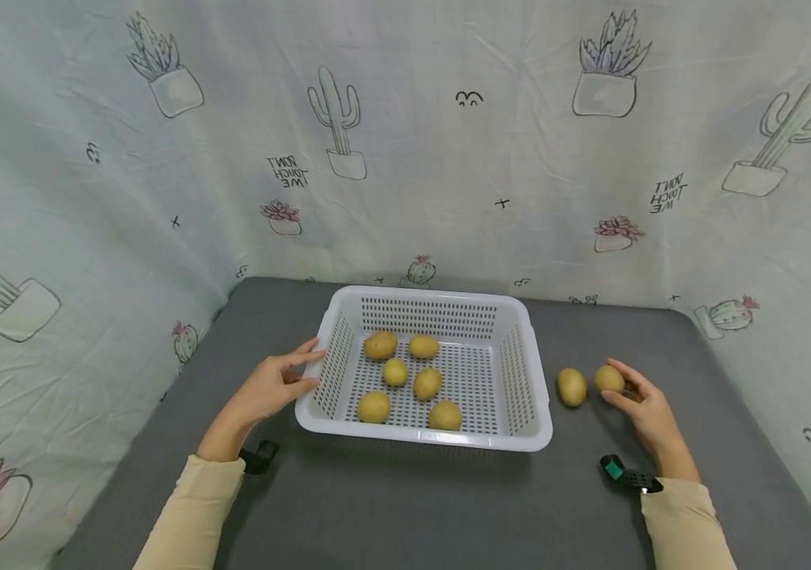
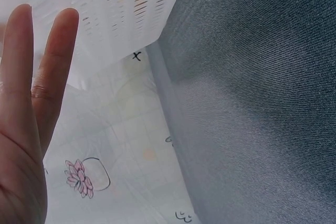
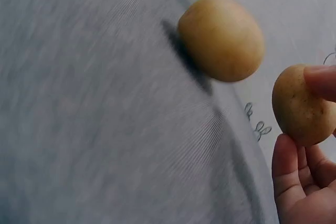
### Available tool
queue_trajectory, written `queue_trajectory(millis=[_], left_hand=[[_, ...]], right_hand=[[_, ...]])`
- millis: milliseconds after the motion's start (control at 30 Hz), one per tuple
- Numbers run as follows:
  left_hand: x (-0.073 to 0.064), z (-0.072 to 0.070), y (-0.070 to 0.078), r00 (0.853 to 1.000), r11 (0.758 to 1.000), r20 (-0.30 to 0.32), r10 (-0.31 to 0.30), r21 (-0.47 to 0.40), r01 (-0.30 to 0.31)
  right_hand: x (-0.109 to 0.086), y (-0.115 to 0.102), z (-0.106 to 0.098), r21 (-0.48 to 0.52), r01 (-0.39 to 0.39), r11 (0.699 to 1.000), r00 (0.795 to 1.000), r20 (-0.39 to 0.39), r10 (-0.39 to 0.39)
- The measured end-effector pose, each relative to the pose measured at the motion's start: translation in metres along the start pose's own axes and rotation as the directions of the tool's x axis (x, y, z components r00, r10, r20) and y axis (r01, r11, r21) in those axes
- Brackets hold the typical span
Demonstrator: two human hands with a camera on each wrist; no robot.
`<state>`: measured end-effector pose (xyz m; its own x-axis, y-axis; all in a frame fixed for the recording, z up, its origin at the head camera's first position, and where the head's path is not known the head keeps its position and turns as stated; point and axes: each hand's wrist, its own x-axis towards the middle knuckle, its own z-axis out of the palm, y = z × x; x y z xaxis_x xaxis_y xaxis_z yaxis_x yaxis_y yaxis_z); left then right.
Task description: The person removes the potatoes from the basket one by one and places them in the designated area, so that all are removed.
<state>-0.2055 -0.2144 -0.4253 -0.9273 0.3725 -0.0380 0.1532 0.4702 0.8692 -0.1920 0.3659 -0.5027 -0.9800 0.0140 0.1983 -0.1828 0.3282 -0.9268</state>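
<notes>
My right hand [image 1: 644, 408] pinches a small round potato [image 1: 608, 379] between thumb and fingers, right of the basket. In the right wrist view the held potato [image 3: 299, 106] shows at the right edge, with fingertips against it. Another potato [image 1: 572, 387] lies on the table just left of it. At the basket's left side, my left hand [image 1: 270, 388] has its fingers stretched out to the rim; two straight fingers [image 2: 55, 56] show beside the perforated wall in the left wrist view. The white plastic basket [image 1: 423, 435] holds several potatoes, spread over its left and middle floor.
The basket stands on a table covered in dark grey cloth [image 1: 405, 507]. Behind and along the sides hangs a pale curtain [image 1: 420, 158] printed with cacti and potted succulents. Both wrists wear black straps [image 1: 630, 476].
</notes>
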Motion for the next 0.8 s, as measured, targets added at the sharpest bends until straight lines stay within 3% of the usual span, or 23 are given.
queue_trajectory(millis=[100,200,533,800], left_hand=[[-0.0002,-0.0002,0.0004,1.000,1.000,-0.001,0.005,0.006,-0.005],[-0.0004,-0.0001,0.0007,1.000,1.000,-0.003,0.005,0.009,-0.005],[0.0002,0.0004,-0.0014,1.000,1.000,-0.003,0.004,0.003,-0.004],[-0.0003,0.0003,-0.0018,1.000,1.000,-0.002,0.003,0.007,-0.003]], right_hand=[[0.0008,0.0034,-0.0023,-0.203,-0.034,0.979,0.999,0.000,0.034],[0.0019,0.0048,-0.0032,-0.311,-0.037,0.950,0.999,0.016,0.044],[0.0042,0.0000,-0.0024,-0.463,-0.034,0.886,0.997,0.046,0.062],[0.0055,0.0008,-0.0044,-0.473,-0.057,0.879,0.992,0.071,0.103]])
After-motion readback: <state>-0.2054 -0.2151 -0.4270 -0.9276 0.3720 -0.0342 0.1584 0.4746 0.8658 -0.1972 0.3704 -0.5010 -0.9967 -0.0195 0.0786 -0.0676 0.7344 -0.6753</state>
